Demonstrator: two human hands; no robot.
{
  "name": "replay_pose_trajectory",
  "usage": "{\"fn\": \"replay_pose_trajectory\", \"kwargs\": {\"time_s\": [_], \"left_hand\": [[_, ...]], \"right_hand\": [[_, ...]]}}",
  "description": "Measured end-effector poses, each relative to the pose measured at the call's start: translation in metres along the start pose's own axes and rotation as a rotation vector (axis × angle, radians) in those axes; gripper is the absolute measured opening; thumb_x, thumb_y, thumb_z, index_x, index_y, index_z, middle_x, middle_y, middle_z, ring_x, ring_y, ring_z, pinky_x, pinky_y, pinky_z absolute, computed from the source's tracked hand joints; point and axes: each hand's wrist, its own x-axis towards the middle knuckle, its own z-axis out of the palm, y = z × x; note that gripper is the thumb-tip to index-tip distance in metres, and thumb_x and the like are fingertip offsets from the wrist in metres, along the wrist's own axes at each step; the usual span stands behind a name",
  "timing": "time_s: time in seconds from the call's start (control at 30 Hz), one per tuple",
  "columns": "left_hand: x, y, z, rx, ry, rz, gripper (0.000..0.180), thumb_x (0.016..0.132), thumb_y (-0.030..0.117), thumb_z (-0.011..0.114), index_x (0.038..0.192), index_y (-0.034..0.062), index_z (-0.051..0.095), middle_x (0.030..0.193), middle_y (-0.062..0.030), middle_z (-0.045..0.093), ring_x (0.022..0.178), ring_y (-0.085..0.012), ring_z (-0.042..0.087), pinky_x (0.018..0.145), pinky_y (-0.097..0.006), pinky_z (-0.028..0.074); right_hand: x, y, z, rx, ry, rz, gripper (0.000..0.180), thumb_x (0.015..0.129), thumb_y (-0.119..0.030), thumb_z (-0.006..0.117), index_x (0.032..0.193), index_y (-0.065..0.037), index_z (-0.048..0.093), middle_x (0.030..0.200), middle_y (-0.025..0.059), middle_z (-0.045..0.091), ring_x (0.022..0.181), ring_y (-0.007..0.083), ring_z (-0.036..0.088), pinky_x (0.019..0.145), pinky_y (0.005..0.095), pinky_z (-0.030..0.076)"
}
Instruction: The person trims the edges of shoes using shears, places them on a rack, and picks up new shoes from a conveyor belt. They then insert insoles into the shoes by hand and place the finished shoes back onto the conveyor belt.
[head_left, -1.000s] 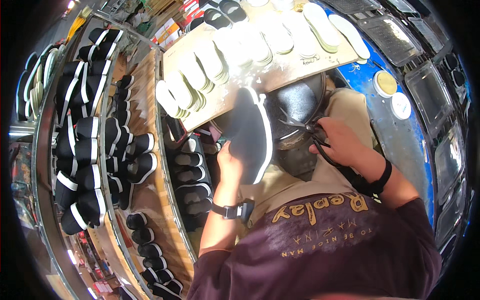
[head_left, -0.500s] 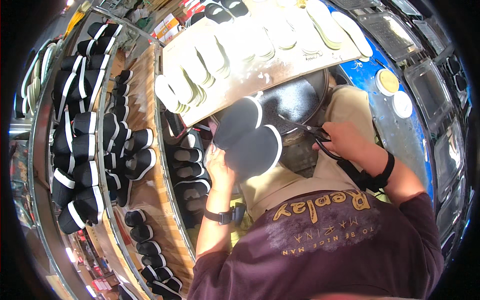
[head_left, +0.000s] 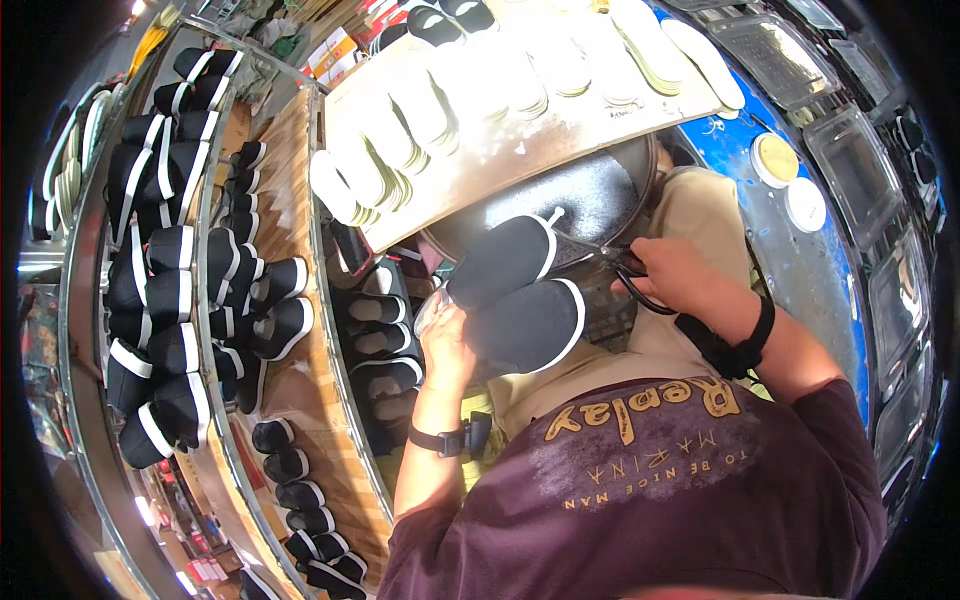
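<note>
My left hand (head_left: 446,345) is closed on a pair of black slip-on shoes (head_left: 528,325) with white sole edges, held side by side over my lap. Their toes point up and to the right. Black-handled scissors (head_left: 622,262) are in my right hand (head_left: 678,275), fingers through the handles. The blades reach left to the toe of the farther shoe (head_left: 497,262), where a small whitish bit sticks up from the sole edge; whether they touch it I cannot tell. Part of the left fingers is hidden behind the shoes.
A dark round pan (head_left: 605,190) lies beyond the shoes, under a board (head_left: 470,192) bearing stacks of white insoles (head_left: 432,112). Racks of black shoes (head_left: 172,290) stand at left. On the blue bench (head_left: 790,260) at right sit two round containers (head_left: 774,160).
The shoes have shifted right and slightly nearer to me, tilting a little. The scissors have moved slightly left, so their blades now meet the farther shoe's toe in the picture.
</note>
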Motion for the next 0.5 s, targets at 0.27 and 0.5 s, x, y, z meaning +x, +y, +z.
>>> {"fn": "replay_pose_trajectory", "kwargs": {"time_s": [0.27,0.5], "left_hand": [[0.012,0.010,-0.004,-0.677,-0.121,-0.535,0.032,0.094,0.022,0.055,0.120,0.0031,0.059,0.109,-0.0118,0.065,0.102,-0.0219,0.062,0.087,-0.032,0.053],[-0.040,0.031,-0.008,-0.887,-0.069,-0.551,0.030,0.096,0.022,0.052,0.118,0.0034,0.058,0.105,-0.0108,0.064,0.098,-0.0206,0.062,0.083,-0.031,0.053]], "right_hand": [[-0.021,0.003,0.016,0.057,-0.059,-0.014,0.050,0.076,-0.049,0.074,0.082,-0.002,0.058,0.073,0.0188,0.062,0.071,0.0391,0.061,0.063,0.0459,0.046],[-0.026,-0.002,0.037,0.010,0.058,-0.189,0.057,0.075,-0.051,0.073,0.093,-0.001,0.056,0.086,0.0196,0.062,0.080,0.0395,0.061,0.071,0.0473,0.047]]}}
